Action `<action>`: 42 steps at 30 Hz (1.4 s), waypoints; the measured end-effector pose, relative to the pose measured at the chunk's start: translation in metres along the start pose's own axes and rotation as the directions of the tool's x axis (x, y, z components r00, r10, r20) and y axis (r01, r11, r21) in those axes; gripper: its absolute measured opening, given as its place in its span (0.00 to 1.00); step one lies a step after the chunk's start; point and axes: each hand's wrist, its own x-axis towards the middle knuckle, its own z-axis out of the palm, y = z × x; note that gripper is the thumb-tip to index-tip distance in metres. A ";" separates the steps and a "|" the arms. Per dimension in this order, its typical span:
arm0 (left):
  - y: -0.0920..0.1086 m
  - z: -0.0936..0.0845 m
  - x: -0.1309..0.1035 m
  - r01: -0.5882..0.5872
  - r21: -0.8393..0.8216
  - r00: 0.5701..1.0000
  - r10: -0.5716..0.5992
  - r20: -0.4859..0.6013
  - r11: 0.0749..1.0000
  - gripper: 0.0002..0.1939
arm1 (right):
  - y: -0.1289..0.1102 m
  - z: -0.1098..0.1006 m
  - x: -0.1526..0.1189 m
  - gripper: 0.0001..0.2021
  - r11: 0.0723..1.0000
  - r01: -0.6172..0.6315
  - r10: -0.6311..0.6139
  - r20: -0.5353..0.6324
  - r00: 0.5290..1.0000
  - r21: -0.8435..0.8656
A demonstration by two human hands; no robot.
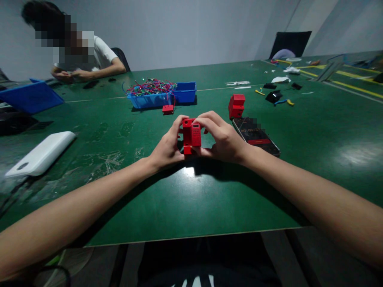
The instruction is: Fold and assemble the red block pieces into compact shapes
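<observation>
Between my two hands, above the green table point(191, 207), is a red plastic housing point(187, 137) with a smaller red cover point(196, 134) at its right side. The cover has a small slot and rows of tiny holes. My left hand point(169, 145) grips the housing from the left, thumb and fingers on its edge. With thumb and fingertips, my right hand point(223, 137) pinches the cover from the right. Whether the two parts are joined, I cannot tell. Another red housing point(236, 106) stands behind my right hand, beside a phone point(257, 135).
A blue bin point(149, 101) of tangled wires, a second blue bin point(185, 92) and a small red part point(168, 109) lie ahead. A white power bank point(42, 155) is left. Pliers point(284, 102) lie right. Another person point(101, 52) sits at the far left.
</observation>
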 end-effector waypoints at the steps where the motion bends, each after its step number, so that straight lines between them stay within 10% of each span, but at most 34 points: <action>1: 0.000 0.000 0.000 0.002 0.000 1.000 -0.002 -0.001 1.000 0.48 | 0.001 0.000 0.000 0.25 1.000 0.004 -0.003 -0.007 1.000 0.003; 19: 0.000 0.000 0.002 0.013 -0.031 1.000 -0.013 -0.001 0.999 0.48 | 0.002 0.002 -0.005 0.23 0.948 -0.148 0.148 0.021 0.989 0.282; 30: 0.003 -0.002 0.002 0.014 -0.014 1.000 -0.014 -0.003 1.000 0.48 | -0.015 0.009 -0.002 0.25 0.636 -0.451 0.441 0.185 0.878 0.626; 36: -0.001 -0.001 -0.001 0.009 -0.018 1.000 -0.009 -0.008 1.000 0.49 | -0.014 0.014 -0.006 0.35 0.717 -0.500 0.530 0.085 0.843 0.485; 42: -0.001 -0.001 -0.002 -0.064 -0.008 0.998 0.064 0.006 0.998 0.52 | -0.009 0.013 -0.006 0.47 0.498 -0.572 0.515 0.309 0.800 0.651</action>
